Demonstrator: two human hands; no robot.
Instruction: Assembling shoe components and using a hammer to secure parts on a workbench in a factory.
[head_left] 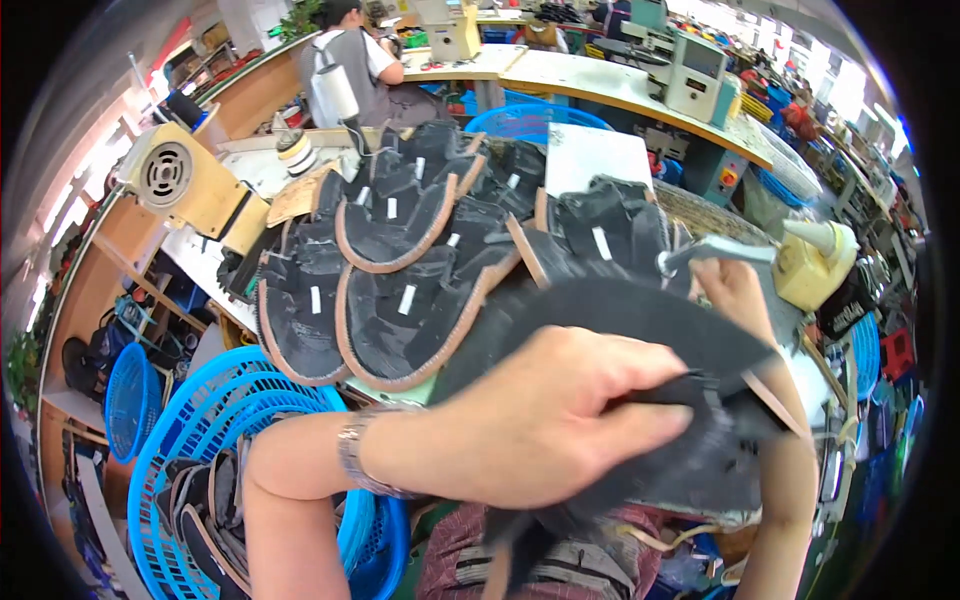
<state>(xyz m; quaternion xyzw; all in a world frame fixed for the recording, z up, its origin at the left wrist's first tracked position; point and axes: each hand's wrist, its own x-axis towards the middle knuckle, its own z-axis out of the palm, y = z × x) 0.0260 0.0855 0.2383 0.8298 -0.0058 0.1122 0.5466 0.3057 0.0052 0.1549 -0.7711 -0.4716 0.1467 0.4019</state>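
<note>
Blue basket low at left holds a few pieces, a fanned stack of black shoe uppers waits mid-table, left hand grips one black upper up close, right hand clasps a grey tool, so most work looks left.

Stacked shoe uppers lie on the table, basket left below.
</note>
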